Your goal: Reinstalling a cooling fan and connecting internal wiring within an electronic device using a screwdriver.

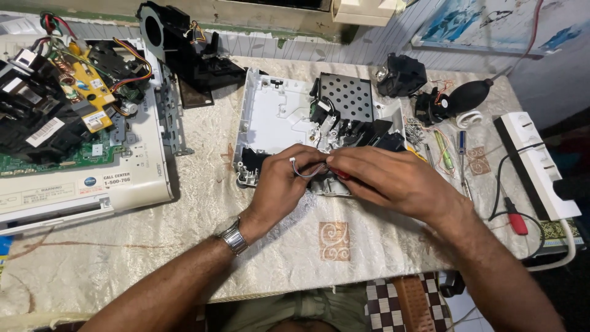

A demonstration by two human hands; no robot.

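A white plastic device shell with a perforated black metal plate and black inner parts lies open in the middle of the table. My left hand rests at the shell's front edge and pinches a thin grey wire with a small white connector. Touching it from the right, my right hand has its fingers closed around something red, mostly hidden. Both hands cover the shell's front part. A metal watch sits on my left wrist.
An opened white device with green circuit boards and coloured wires fills the left. Black plastic parts stand at the back. To the right lie a black air blower, a screwdriver, loose screws, a white power strip and a red-handled tool.
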